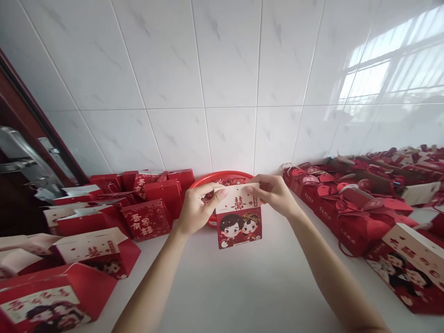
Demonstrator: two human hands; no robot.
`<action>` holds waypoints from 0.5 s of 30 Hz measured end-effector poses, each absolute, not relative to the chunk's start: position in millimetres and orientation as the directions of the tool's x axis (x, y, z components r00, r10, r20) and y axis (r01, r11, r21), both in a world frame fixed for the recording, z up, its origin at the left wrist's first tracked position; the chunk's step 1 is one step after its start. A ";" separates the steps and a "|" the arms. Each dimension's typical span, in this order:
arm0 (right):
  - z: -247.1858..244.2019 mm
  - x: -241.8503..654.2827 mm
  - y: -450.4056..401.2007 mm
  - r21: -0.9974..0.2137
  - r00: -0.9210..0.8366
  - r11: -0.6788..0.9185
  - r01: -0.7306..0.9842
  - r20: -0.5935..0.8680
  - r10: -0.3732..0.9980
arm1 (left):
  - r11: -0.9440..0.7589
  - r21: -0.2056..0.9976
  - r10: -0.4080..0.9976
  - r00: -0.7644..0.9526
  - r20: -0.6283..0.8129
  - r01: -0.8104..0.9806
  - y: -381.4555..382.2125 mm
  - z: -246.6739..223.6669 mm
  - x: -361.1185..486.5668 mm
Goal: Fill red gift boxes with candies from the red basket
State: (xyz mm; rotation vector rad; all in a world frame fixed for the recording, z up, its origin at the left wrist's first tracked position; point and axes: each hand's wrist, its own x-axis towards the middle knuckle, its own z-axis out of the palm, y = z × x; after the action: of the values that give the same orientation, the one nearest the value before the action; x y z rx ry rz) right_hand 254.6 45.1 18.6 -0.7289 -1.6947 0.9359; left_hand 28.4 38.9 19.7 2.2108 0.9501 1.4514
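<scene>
A small red and cream box [239, 227] with a cartoon couple on its front hangs upright between my two hands, above the white table. My left hand [199, 206] pinches its top left corner between thumb and fingers. At the top right corner, my right hand [275, 194] grips the cream top part with its thumb in front. Just behind the box stands a red plastic basket [199, 180], partly hidden by the box and hands; small red items show inside it.
Red and cream boxes [147, 219] stand at the left, some with open tops. Rows of red boxes with ribbons [322, 208] fill the right side. A tiled wall [229, 138] rises behind the table [239, 291]. A door with a metal handle [21, 162] is far left.
</scene>
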 end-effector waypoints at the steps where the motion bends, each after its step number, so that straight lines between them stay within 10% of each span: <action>1: 16.7 255.5 40.7 -0.860 -0.279 0.508 0.041 0.479 0.833 | -0.737 0.580 0.670 0.255 0.698 0.347 37.0 19.8 30.7; 15: -17.8 309.4 -36.2 -0.822 0.107 0.514 0.246 0.550 0.828 | -0.727 0.676 0.672 0.328 0.664 0.121 10.6 26.9 43.2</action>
State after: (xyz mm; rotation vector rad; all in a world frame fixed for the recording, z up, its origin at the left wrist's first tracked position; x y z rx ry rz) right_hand 309.4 -36.2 -17.8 -0.9956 -1.4419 0.5551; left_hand 43.2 10.6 26.9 2.0815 0.6946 1.4033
